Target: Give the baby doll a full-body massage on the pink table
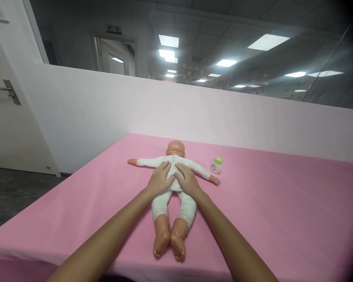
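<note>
A baby doll point(174, 184) with a white cloth body lies face down on the pink-covered table, arms spread wide and feet toward me. On the left side of its back rests my left hand point(161, 178), fingers stretched toward the doll's head. My right hand point(187, 180) lies flat on the other side of the back, its fingers also extended. The two thumbs come close together near the middle of the back. Neither hand grips anything. The doll's face is hidden against the table.
A small clear bottle with a green cap point(216, 165) stands by the doll's right-hand arm. Pink cloth point(267, 219) covers the table. Behind it runs a white low wall point(223, 117) with glass above. A door point(11, 117) is at the left.
</note>
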Demonstrator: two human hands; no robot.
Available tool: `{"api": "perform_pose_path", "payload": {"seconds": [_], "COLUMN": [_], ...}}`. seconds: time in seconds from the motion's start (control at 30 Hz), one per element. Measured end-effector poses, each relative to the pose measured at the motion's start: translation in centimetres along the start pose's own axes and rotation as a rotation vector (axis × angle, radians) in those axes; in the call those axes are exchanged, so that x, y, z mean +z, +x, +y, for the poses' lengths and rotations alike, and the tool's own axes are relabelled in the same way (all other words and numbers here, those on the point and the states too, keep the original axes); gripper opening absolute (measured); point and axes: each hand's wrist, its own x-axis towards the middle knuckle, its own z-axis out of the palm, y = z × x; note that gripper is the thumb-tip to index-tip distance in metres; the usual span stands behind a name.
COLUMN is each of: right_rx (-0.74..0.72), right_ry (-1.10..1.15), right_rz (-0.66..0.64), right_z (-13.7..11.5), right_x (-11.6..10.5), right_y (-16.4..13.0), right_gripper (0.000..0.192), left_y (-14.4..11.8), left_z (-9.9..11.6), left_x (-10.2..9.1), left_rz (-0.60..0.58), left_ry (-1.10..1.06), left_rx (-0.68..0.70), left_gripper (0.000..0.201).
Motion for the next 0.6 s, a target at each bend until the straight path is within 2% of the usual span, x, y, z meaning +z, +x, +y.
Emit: {"api": "perform_pose_path", "payload": {"seconds": [0.6], "right_rx": [0.007], "right_ry": [-0.002], "right_rz": [-0.007], "right_z": [-0.15], "right_x": [-0.1], "right_y": [0.04], "right_gripper": [0.049], "left_y": [-0.05], "left_z": [0.24], "left_x": [-0.21], "left_rz": [-0.009], "left_ry": [0.012], "left_rx": [-0.014], "left_gripper": [0.064]}}
